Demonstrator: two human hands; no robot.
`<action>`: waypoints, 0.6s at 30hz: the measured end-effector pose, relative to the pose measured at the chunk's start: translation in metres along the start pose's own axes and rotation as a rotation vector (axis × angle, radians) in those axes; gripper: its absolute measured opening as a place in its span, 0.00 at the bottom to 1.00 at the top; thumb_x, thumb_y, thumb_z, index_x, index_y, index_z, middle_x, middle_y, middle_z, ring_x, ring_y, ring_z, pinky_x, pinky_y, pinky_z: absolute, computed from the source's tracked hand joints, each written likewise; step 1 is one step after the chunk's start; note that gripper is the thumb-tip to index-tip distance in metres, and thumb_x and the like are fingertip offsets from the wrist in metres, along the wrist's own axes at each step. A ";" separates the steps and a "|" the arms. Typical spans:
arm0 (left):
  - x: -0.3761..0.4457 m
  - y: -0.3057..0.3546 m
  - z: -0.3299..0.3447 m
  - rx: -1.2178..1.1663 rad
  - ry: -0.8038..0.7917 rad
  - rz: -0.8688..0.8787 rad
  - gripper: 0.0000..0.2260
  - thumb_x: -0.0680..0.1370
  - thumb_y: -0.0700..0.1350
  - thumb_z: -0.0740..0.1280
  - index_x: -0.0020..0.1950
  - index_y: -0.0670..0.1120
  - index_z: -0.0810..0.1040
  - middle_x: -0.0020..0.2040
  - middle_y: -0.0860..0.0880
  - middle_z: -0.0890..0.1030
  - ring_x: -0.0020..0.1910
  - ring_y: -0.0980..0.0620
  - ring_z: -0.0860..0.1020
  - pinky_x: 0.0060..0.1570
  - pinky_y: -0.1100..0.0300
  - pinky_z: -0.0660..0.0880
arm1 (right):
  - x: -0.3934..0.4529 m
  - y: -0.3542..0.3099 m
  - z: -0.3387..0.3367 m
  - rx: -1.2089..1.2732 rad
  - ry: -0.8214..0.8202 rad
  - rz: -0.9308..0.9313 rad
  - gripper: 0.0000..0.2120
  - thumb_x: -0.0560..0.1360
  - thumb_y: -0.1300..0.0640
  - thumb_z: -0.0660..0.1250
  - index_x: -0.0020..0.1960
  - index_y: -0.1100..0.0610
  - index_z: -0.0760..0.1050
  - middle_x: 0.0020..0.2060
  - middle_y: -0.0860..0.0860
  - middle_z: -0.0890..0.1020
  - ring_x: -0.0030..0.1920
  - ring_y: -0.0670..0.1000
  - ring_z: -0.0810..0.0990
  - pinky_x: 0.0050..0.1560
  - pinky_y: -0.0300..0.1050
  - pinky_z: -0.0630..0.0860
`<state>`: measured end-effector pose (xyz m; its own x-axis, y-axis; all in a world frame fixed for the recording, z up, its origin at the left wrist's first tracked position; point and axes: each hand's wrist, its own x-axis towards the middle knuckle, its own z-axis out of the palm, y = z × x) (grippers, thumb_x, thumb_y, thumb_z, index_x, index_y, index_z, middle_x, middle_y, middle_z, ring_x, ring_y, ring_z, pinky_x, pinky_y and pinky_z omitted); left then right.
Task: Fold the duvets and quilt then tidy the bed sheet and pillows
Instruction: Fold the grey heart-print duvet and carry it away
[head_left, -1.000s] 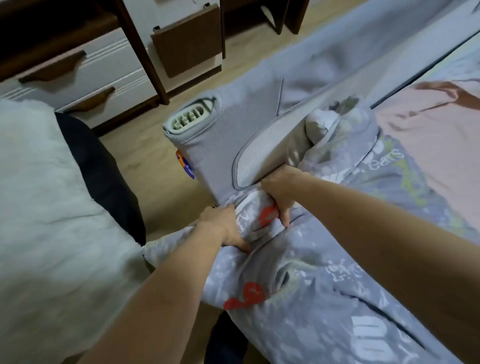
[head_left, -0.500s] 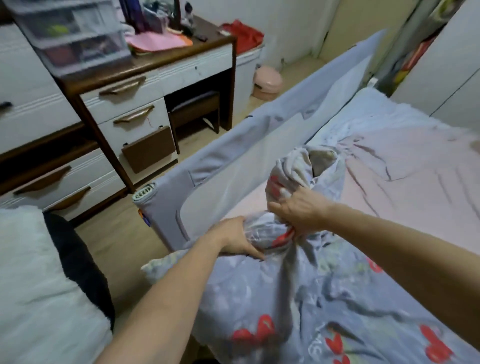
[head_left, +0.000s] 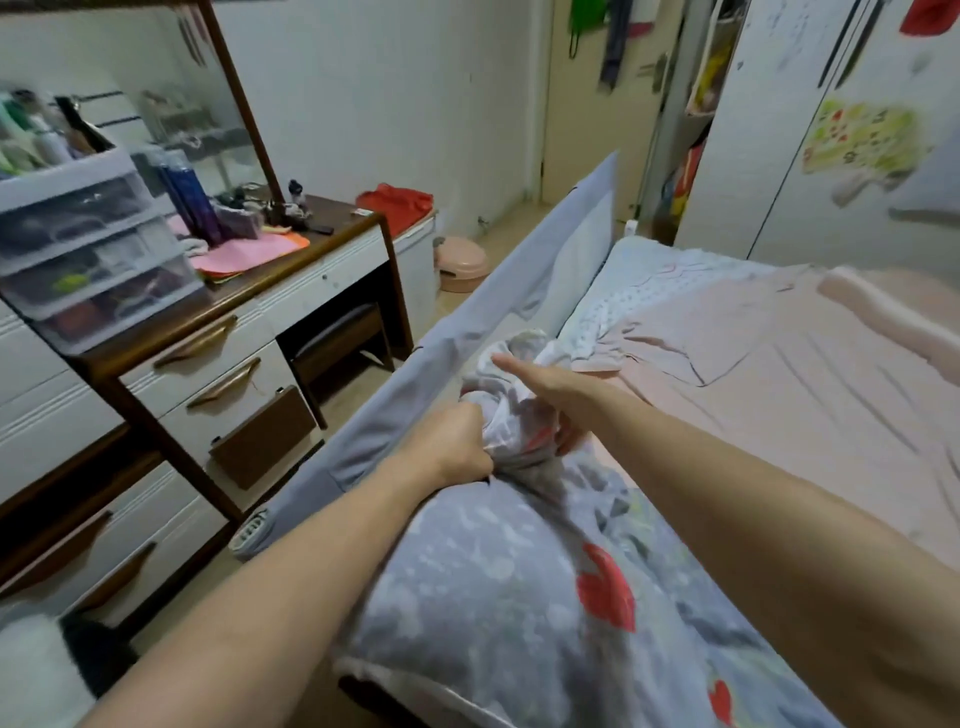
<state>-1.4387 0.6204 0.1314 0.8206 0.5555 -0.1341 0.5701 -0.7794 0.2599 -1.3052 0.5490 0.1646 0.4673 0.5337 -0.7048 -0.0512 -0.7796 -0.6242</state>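
While the head view sweeps from the left, one clear three-drawer plastic organiser (head_left: 88, 260) sits on the dresser (head_left: 291, 291), its drawers stuffed with small clutter too blurred to name, and two dark blue bottles (head_left: 189, 202) stand just beside it. One grey bed rail (head_left: 467, 332) runs along the mattress edge. Left hand (head_left: 452, 441) is fisted tight on a bunched corner of the grey duvet (head_left: 493, 587) with red prints. Right hand (head_left: 545, 389) clutches the same bunch, thumb out straight, fingers curled underneath. Pink bed sheet (head_left: 779, 384) lies rumpled beyond. No writing reads clearly.
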 end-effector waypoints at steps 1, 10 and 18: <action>0.003 0.002 -0.006 0.017 -0.001 0.047 0.13 0.68 0.44 0.68 0.33 0.48 0.63 0.33 0.49 0.70 0.35 0.47 0.71 0.26 0.58 0.60 | 0.001 -0.012 0.004 -0.089 -0.062 0.004 0.38 0.72 0.29 0.60 0.64 0.61 0.69 0.63 0.60 0.72 0.64 0.59 0.70 0.65 0.55 0.67; 0.050 -0.068 -0.020 0.021 -0.142 0.377 0.08 0.71 0.43 0.67 0.38 0.44 0.68 0.39 0.43 0.77 0.43 0.39 0.78 0.34 0.52 0.70 | 0.079 -0.049 0.037 -0.181 0.381 -0.079 0.11 0.72 0.54 0.71 0.44 0.61 0.73 0.46 0.59 0.77 0.49 0.55 0.77 0.46 0.44 0.75; 0.121 -0.140 -0.078 -0.474 -0.003 0.252 0.29 0.63 0.50 0.62 0.65 0.47 0.74 0.59 0.45 0.80 0.59 0.44 0.77 0.49 0.60 0.73 | 0.099 -0.180 0.043 0.088 0.910 -0.547 0.22 0.68 0.63 0.66 0.61 0.56 0.72 0.52 0.55 0.79 0.52 0.55 0.78 0.52 0.49 0.76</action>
<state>-1.4222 0.8193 0.1537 0.9304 0.3663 -0.0144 0.2751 -0.6719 0.6876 -1.2877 0.7566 0.1926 0.9280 0.3299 0.1732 0.3187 -0.4621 -0.8276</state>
